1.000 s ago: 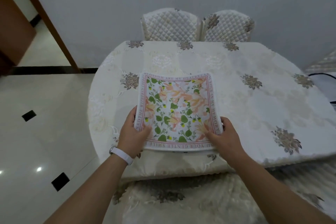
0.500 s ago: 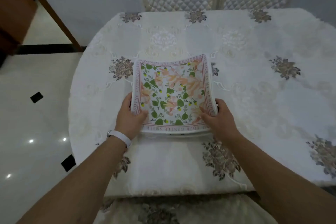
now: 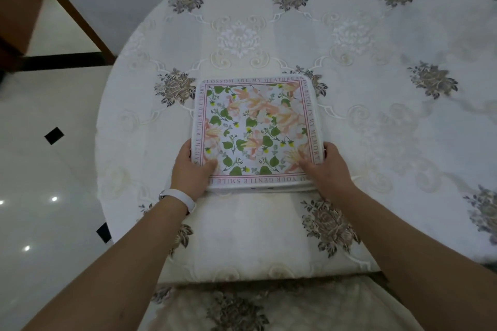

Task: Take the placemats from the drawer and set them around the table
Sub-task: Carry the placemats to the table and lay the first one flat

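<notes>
L hand (image 3: pixel 192 169) + R hand (image 3: pixel 326 169) each pinching near corner of placemat stack (image 3: pixel 255 131), resting on table (image 3: pixel 242 236). Risk: peeling one off drags rest, stack fans out.

Left hand (image 3: pixel 191 170) and right hand (image 3: pixel 328 173) pinch the near corners of the square floral placemat stack (image 3: pixel 255 129), thumbs flat on top.

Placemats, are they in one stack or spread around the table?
In one stack. The placemats lie piled on the tablecloth, layered edges showing at the near side, left hand and right hand gripping the near corners.
</notes>
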